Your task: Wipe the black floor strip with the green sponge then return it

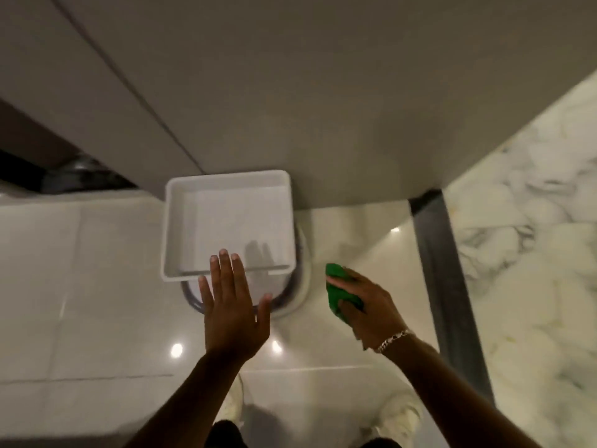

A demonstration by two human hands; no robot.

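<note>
My right hand (365, 308) grips the green sponge (337, 294), holding it above the pale floor tiles to the right of a white square tray (171, 227). The black floor strip (449, 292) runs from the wall toward me, further right of the sponge, between the plain tiles and the marbled floor. My left hand (231, 305) is flat and spread, fingers apart, with its fingertips over the tray's near rim. It holds nothing.
The tray sits on a round white base (302, 286) against a beige wall (323, 92). Marbled floor (533, 253) lies right of the strip. A dark gap (48, 176) opens at the left. My shoes (400, 415) show at the bottom.
</note>
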